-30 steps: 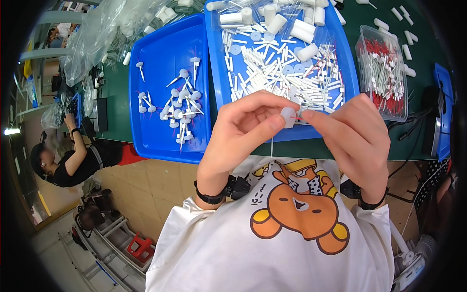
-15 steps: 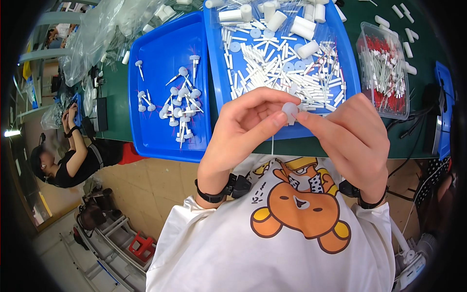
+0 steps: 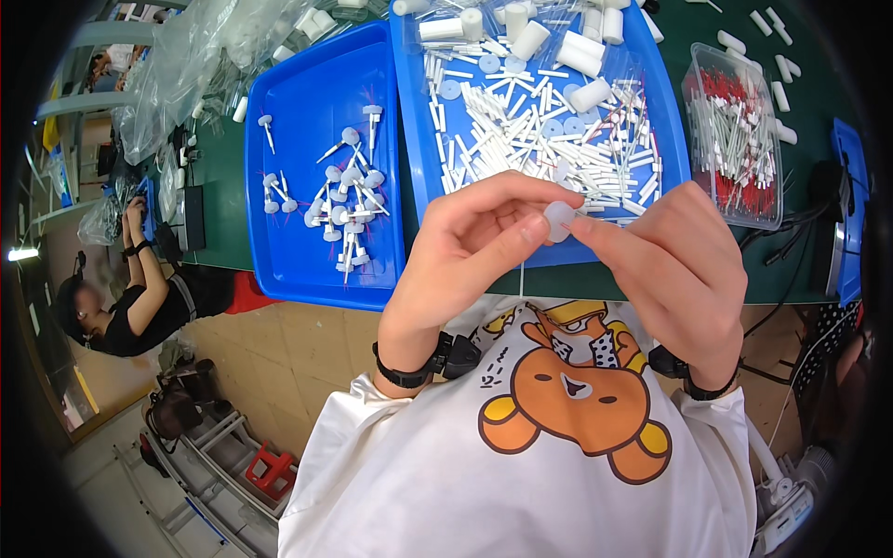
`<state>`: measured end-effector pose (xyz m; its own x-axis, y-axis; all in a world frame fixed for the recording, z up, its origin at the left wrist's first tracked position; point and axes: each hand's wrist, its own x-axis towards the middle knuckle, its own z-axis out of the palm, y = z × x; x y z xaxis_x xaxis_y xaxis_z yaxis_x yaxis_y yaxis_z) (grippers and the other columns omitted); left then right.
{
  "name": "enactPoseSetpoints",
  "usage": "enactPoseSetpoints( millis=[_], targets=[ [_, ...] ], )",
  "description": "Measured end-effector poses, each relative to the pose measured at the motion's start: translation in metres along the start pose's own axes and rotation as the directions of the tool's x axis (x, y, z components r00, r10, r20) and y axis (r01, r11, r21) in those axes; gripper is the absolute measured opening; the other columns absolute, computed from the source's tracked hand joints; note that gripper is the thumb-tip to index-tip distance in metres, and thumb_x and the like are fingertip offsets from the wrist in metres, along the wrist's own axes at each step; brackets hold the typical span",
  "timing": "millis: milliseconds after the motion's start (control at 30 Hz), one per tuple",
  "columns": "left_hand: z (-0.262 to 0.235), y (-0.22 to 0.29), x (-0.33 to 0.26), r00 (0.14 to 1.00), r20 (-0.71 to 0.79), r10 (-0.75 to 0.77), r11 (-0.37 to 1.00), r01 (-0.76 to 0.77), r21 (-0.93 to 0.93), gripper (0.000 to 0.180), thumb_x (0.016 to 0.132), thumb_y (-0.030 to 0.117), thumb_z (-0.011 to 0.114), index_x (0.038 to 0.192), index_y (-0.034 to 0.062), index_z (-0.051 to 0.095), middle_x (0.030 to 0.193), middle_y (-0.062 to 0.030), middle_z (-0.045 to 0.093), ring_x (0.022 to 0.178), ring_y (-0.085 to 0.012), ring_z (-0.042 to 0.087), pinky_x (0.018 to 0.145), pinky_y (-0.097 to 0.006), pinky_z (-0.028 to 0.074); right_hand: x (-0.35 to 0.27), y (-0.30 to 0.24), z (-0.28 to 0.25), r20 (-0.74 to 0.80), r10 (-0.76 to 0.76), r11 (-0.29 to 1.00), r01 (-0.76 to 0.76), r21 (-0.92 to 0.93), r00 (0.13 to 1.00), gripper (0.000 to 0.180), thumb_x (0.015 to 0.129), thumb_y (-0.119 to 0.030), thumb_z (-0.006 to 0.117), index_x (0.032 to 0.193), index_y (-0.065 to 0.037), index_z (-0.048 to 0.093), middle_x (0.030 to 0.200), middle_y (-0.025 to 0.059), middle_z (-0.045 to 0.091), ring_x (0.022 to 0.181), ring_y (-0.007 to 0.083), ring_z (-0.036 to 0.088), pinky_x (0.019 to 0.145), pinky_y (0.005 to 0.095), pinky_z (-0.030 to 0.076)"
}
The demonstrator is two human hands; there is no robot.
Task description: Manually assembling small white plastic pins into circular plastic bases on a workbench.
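A small round white disc [image 3: 559, 221] is pinched between the thumb and fingers of my left hand [image 3: 456, 246], above the near edge of the large blue tray [image 3: 423, 158]. My right hand [image 3: 677, 265] is closed, with its fingertips against the right side of the disc; whatever they pinch is too small to make out. A thin white strand hangs down below my left fingers. Under and beyond my hands, the large tray holds many thin white tubes [image 3: 507, 116], several pale discs [image 3: 551, 127] and thick white cylinders [image 3: 530, 40].
The smaller blue tray [image 3: 288, 251] on the left holds disc-topped white sticks [image 3: 349, 209] with thin red wires. A clear plastic box [image 3: 735, 139] of red and white wired parts stands at right. Clear plastic bags [image 3: 177, 84] lie at far left, where another person [image 3: 139, 302] sits. Dark cables run at right.
The disc has shifted very slightly between my fingertips, and my left fingers have moved a little. My right hand keeps nearly the same place.
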<state>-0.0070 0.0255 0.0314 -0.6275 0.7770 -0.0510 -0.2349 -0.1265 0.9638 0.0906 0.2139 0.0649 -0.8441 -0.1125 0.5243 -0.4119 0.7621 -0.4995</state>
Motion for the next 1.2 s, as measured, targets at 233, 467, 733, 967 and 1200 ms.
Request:
enactPoseSetpoints(
  millis=[233,467,733,967,1200],
  targets=[
    [0.002,-0.002,0.002,0.999,0.036,0.005,1.000,-0.005,0.001,0.030,0.093,0.010,0.061,0.117,-0.0082,0.061,0.114,-0.0169,0.064,0.103,-0.0210,0.061,0.090,-0.033,0.048,0.000,-0.011,0.012,-0.087,0.232,0.968,-0.221,0.121,0.969,0.029,0.065,0.005,0.080,0.092,0.000,0.071,0.075,0.0070,0.063,0.065,0.0216,0.057,0.059,0.0321,0.041],
    [0.004,-0.008,-0.001,0.999,0.031,0.034,0.999,-0.033,-0.032,0.029,0.091,0.003,0.063,0.117,-0.0086,0.062,0.112,-0.0168,0.064,0.103,-0.0205,0.061,0.090,-0.033,0.048,-0.008,-0.001,0.009,-0.095,0.039,0.998,-0.034,0.048,0.995,0.032,0.067,0.002,0.078,0.097,0.005,0.067,0.084,0.0107,0.063,0.066,0.0234,0.056,0.057,0.0326,0.043],
    [0.004,-0.013,-0.004,0.996,-0.005,0.093,0.995,-0.093,0.028,0.031,0.081,-0.001,0.075,0.110,-0.0075,0.068,0.104,-0.0153,0.067,0.094,-0.0195,0.063,0.083,-0.031,0.048,-0.015,-0.004,0.012,-0.021,0.046,0.998,-0.045,0.032,0.999,0.029,0.070,0.004,0.075,0.097,0.006,0.065,0.079,0.0097,0.058,0.066,0.0232,0.054,0.055,0.0331,0.042],
    [0.001,-0.011,-0.018,0.993,-0.056,0.107,0.942,-0.083,0.324,0.034,0.067,-0.002,0.083,0.100,-0.0020,0.074,0.093,-0.0112,0.069,0.082,-0.0177,0.063,0.075,-0.029,0.048,-0.021,-0.002,0.015,0.223,0.362,0.812,-0.424,0.402,0.905,0.017,0.079,0.000,0.073,0.094,0.004,0.066,0.075,0.0097,0.063,0.064,0.0178,0.059,0.056,0.0287,0.046],
    [-0.008,-0.003,-0.025,0.951,0.098,0.293,0.826,-0.303,0.476,0.031,0.065,0.007,0.086,0.094,0.0002,0.075,0.091,-0.0093,0.072,0.079,-0.0187,0.064,0.080,-0.035,0.049,-0.022,-0.009,0.017,0.677,0.465,-0.009,-0.762,0.648,0.570,0.012,0.092,-0.008,0.067,0.096,0.003,0.068,0.079,0.0056,0.070,0.068,0.0076,0.064,0.055,0.0219,0.048]
  ],
)
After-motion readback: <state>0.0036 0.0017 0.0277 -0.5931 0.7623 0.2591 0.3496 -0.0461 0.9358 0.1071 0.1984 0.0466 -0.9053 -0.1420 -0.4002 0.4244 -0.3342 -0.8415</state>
